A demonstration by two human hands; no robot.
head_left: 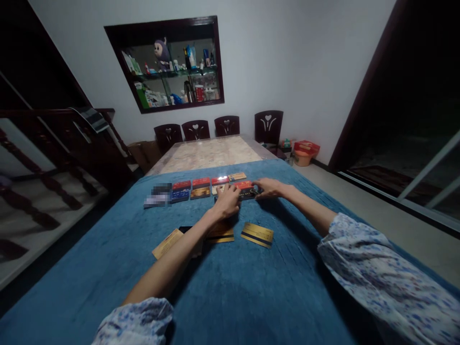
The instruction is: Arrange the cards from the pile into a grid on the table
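Observation:
My left hand [228, 200] reaches over the rows of cards, its slightly spread fingertips resting at a cream card [218, 189]. My right hand [269, 187] has its fingers closed at the right end of a dark card [246, 193]. A red card [243, 184] lies just behind that dark card. To the left, the rows hold red cards [201, 182], a blue card [180, 195] and a gold-brown card [200, 192]. Nearer me are a gold card [257, 234], a striped gold card [221, 235] and a tan card [167, 243], the latter partly hidden by my left forearm.
A blue cloth [230, 297] covers the near table. A pixelated item [158, 195] lies left of the cards. Beyond are the marble-patterned tabletop [215, 152] and dark chairs [269, 125]. A wooden railing [36, 163] stands left, an orange bucket [303, 157] on the floor at right.

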